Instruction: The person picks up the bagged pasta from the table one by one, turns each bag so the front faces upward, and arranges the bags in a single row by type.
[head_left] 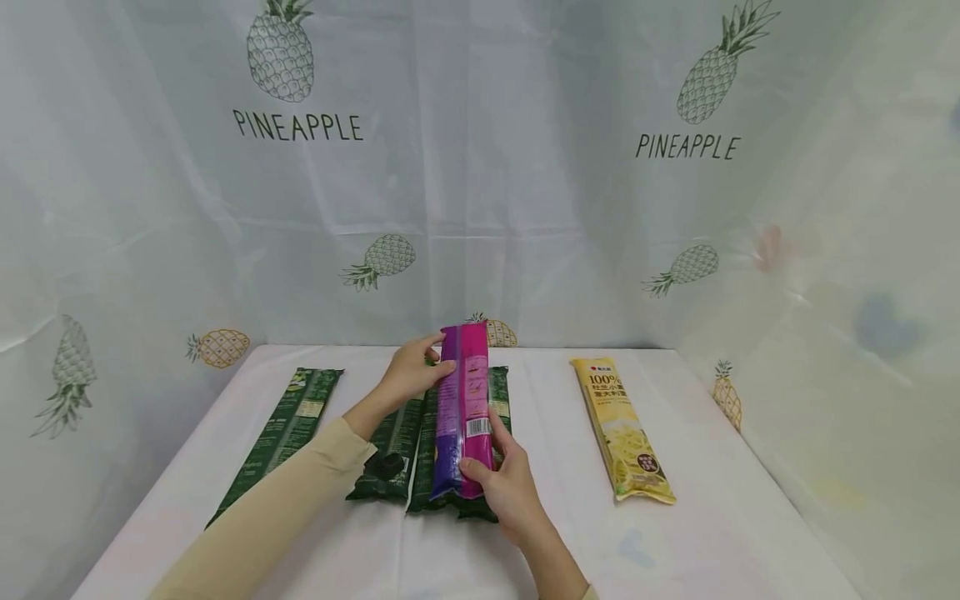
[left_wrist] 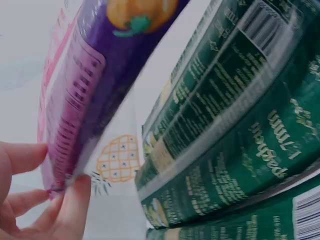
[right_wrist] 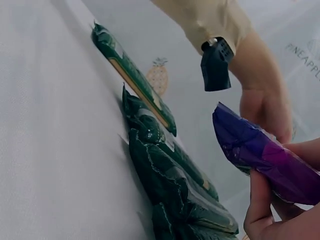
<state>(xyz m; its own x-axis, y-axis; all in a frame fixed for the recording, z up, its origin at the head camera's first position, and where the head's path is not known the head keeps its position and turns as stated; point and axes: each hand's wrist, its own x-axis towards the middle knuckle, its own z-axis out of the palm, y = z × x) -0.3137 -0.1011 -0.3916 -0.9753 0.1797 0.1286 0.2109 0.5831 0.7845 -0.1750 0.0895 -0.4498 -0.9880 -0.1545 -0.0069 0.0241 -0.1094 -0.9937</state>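
A long purple and pink packet (head_left: 474,387) is held up over several green spaghetti packets (head_left: 386,433) lying side by side. My left hand (head_left: 411,368) grips its far end from the left, with the thumb across the front. At the near end, my right hand (head_left: 513,487) holds the lower right corner between thumb and fingers. In the left wrist view the purple packet (left_wrist: 102,65) is clearly apart from the green spaghetti packets (left_wrist: 220,135). The right wrist view shows the crimped purple end of the packet (right_wrist: 265,155) in my right fingers (right_wrist: 260,200).
Another green packet (head_left: 281,437) lies slanted on the left of the white-covered table (head_left: 600,558). A yellow pasta packet (head_left: 622,429) lies on the right. Behind the table hangs a pineapple-printed curtain (head_left: 495,183). A dark wrist camera (right_wrist: 216,65) sits on the left sleeve.
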